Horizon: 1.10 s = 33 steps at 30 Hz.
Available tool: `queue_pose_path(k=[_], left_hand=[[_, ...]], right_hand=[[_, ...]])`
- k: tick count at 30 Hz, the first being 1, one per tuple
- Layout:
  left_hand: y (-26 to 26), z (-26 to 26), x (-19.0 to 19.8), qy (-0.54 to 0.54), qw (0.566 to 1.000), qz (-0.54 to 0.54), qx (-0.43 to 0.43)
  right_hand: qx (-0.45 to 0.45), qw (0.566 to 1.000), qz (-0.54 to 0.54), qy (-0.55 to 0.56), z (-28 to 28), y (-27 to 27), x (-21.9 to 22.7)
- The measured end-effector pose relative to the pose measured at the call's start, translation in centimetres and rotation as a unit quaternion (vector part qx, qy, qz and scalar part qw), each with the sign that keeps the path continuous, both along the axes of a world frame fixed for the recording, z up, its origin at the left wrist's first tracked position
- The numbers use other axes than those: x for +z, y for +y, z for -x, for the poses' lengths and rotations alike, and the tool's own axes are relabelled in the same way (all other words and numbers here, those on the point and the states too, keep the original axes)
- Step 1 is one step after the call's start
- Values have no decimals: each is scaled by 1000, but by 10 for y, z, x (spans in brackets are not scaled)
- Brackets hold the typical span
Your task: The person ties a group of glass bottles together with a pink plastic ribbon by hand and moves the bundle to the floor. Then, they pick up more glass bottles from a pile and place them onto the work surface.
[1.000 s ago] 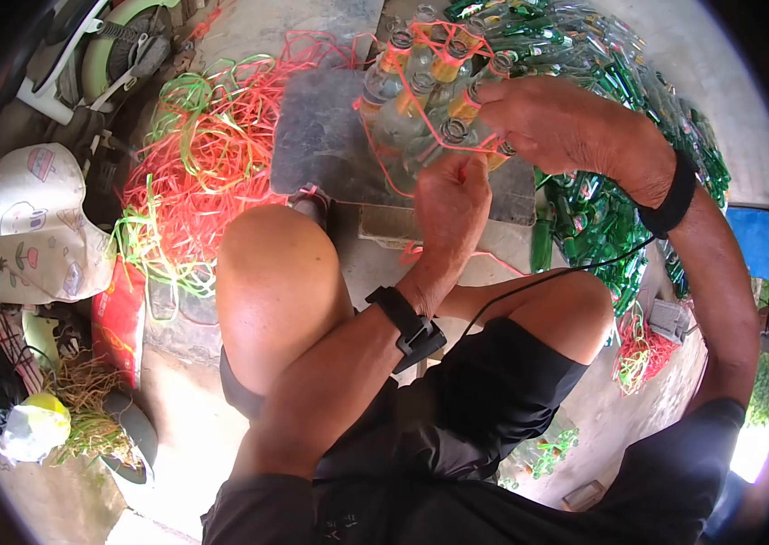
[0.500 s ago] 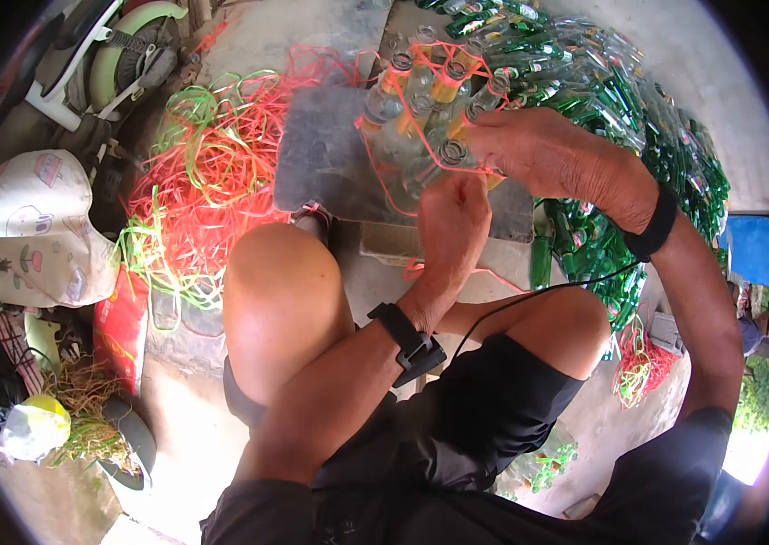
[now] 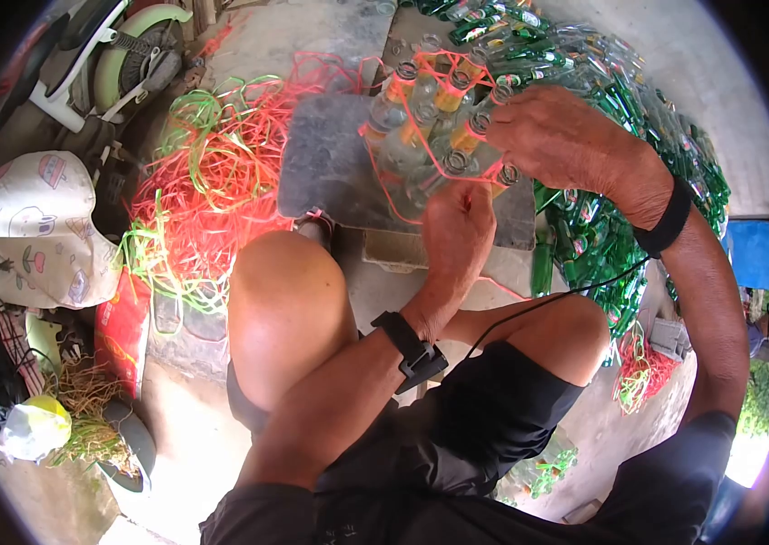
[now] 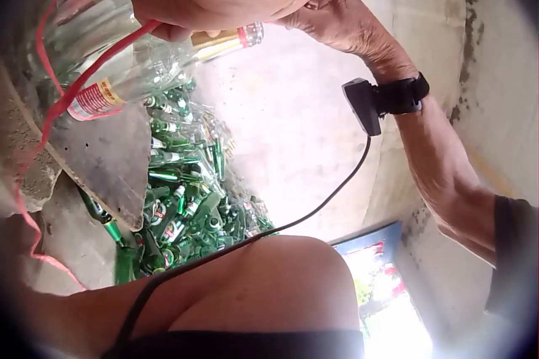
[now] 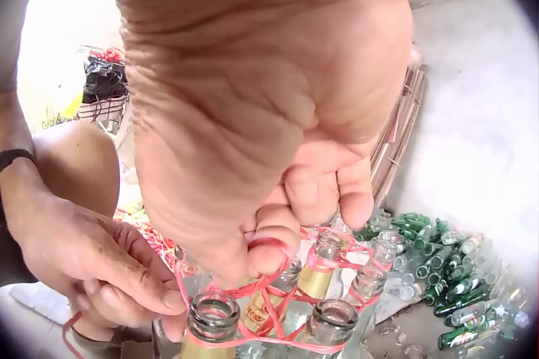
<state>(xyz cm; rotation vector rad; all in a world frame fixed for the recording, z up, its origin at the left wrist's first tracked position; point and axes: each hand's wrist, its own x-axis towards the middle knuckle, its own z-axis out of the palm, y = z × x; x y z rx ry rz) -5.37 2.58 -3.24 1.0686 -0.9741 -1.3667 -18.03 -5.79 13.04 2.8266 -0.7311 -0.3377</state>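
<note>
Clear glass bottles (image 3: 393, 150) with gold and red labels stand bunched on a dark board, tied round their necks with red plastic strap (image 4: 56, 111). My left hand (image 3: 459, 229) pinches the strap at the near side of the bunch, and a tail of it hangs below in the left wrist view. Over the near right bottle necks, my right hand (image 3: 561, 141) has its fingers curled; in the right wrist view a loop of strap runs across a fingertip, held against the thumb. My left hand (image 5: 109, 271) shows there beside the nearest bottle mouth (image 5: 213, 317).
The dark board (image 3: 321, 150) rests on a low support before my knees. To its left lies a heap of red and green strap (image 3: 212, 173). Green bottles (image 3: 584, 232) are piled on the right. A black cable (image 3: 539, 304) runs across to my right wrist.
Both hands stay at the near side of the bunch. The right hand dips toward the near necks, then lifts slightly back. The head view shifts a little.
</note>
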Motion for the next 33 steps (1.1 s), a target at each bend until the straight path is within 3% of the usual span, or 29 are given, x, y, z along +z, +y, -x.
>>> queue_pose_path(k=[3, 5, 15, 18, 20, 24, 33], left_hand=[[1, 0, 5, 7, 1000, 7, 10], [2, -3, 9, 28, 999, -43, -12], [3, -1, 8, 36, 999, -23, 4], [4, -3, 12, 27, 999, -23, 7], [5, -5, 16, 40, 998, -39, 4], [5, -4, 15, 38, 999, -29, 5], [5, -3, 13, 19, 1000, -12, 10]], right_hand=[[-27, 999, 9, 23, 1, 0, 4], [-32, 997, 25, 67, 4, -5, 3], [-13, 999, 7, -34, 10, -27, 1], [-70, 997, -14, -3, 10, -30, -4], [-117, 986, -79, -88, 10, -32, -12], [-130, 983, -78, -101, 13, -36, -29], [-67, 962, -110, -240, 10, -42, -41]])
